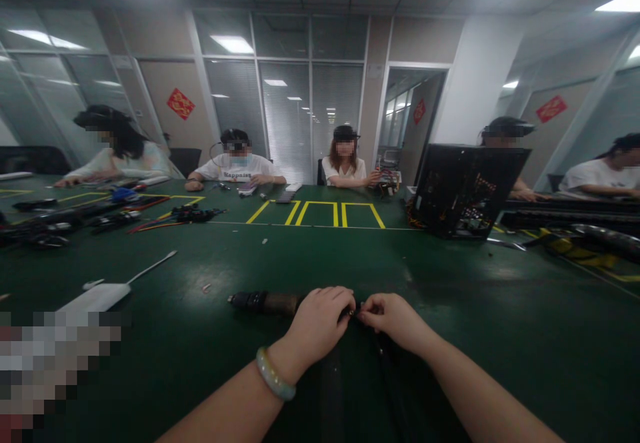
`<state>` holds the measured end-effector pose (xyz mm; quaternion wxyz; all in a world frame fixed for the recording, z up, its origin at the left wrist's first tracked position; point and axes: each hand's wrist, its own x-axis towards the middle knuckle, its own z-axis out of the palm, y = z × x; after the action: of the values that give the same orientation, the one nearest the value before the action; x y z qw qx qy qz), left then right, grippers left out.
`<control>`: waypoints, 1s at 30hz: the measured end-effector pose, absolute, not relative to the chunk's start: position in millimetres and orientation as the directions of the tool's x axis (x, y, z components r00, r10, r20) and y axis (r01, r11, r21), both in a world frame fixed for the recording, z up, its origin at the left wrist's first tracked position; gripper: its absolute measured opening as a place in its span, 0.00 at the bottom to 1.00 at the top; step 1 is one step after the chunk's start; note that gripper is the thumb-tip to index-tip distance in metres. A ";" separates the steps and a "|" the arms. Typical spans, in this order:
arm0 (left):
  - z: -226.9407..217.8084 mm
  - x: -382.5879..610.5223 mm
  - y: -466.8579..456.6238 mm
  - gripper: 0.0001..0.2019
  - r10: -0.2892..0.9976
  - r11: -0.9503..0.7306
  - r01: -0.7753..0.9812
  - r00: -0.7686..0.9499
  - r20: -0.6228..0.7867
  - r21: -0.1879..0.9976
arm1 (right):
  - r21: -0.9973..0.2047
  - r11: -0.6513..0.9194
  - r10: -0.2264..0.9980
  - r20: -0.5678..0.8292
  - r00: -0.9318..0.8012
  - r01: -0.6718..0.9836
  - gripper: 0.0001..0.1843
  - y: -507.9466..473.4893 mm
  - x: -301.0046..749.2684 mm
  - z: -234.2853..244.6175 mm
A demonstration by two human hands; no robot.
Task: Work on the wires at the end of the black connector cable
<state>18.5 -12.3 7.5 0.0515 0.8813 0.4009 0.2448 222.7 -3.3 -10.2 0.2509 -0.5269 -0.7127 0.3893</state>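
On the green table lies a dark, tube-shaped electric screwdriver (280, 304), its black nose pointing left. My left hand (317, 320), with a pale green bangle at the wrist, is closed over the tool's right end. Close beside it, my right hand (393, 320) pinches a small dark piece, seemingly the end of a black cable (383, 356) that runs toward me. A tiny gold-coloured spot shows between the two hands. The fingers hide most of the join.
A white object (103, 296) with a thin stem lies at left. Dark cables and parts (193, 214) are heaped at the far left. An open black computer case (467, 190) stands at back right. Several people in caps sit around the table. Yellow tape (337, 213) marks the far side.
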 end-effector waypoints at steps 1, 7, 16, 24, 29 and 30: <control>7.7 18.4 -12.6 0.08 0.737 -0.667 0.686 0.553 0.388 0.291 | -0.820 0.139 0.946 -0.055 -0.319 0.555 0.09 -3.5 222.5 -9.4; 6.7 18.4 -13.1 0.06 0.753 -0.650 0.697 0.534 0.386 0.304 | -0.825 0.135 0.946 -0.057 -0.318 0.549 0.09 -4.4 221.4 -6.8; 5.6 17.4 -12.1 0.07 0.761 -0.640 0.697 0.516 0.394 0.324 | -0.830 0.121 0.947 -0.068 -0.315 0.544 0.10 -2.1 222.9 -13.2; 6.9 17.9 -12.9 0.08 0.724 -0.680 0.677 0.561 0.401 0.281 | -0.813 0.150 0.947 -0.046 -0.318 0.563 0.10 -2.0 223.5 -12.7; 4.6 17.4 -12.7 0.06 0.734 -0.663 0.692 0.529 0.426 0.284 | -0.803 0.146 0.947 -0.056 -0.316 0.578 0.10 -2.5 223.4 -11.5; 4.2 17.2 -12.5 0.05 0.734 -0.663 0.693 0.530 0.424 0.282 | -0.801 0.145 0.947 -0.057 -0.316 0.580 0.10 -2.5 223.5 -11.6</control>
<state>17.2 -12.5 4.2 0.0392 0.8737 0.4086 0.2611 223.5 -2.5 -11.6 0.2419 -0.5326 -0.7171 0.3790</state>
